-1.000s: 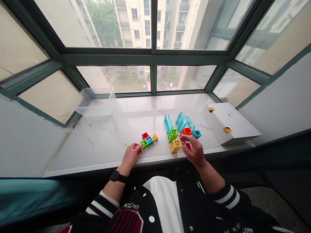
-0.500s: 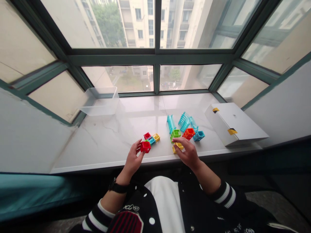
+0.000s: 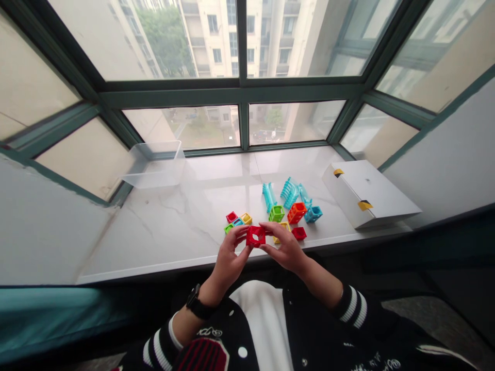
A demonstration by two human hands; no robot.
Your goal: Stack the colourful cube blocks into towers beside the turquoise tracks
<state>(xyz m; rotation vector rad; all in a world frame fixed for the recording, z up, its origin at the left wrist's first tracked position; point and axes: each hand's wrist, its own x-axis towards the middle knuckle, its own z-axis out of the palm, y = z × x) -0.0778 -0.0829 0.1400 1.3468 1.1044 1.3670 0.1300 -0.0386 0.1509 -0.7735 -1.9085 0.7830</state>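
A red hollow cube block point(image 3: 256, 236) with a round hole is held up between both hands near the sill's front edge. My left hand point(image 3: 231, 256) grips its left side with thumb and fingers. My right hand point(image 3: 285, 247) pinches the right side. Just beyond my left hand sits a small cluster: a red block point(image 3: 231, 217), a yellow block point(image 3: 246, 219), a blue block point(image 3: 237, 222) and a green block point(image 3: 229, 228). Close to my right hand stand a green block point(image 3: 276, 213), a partly hidden yellow block point(image 3: 286, 226) and another red block point(image 3: 299, 233).
An orange block point(image 3: 297, 212) and a blue block point(image 3: 313, 214) stand at the right. Behind them lie translucent turquoise track pieces point(image 3: 290, 191). A clear plastic bin point(image 3: 154, 178) is at the back left, a white box point(image 3: 371, 193) at the right. Windows border the marble sill point(image 3: 154, 232).
My left hand has carried the red block rightward, and my right hand has come from the yellow block to grip its other side. The red block at the right now shows.
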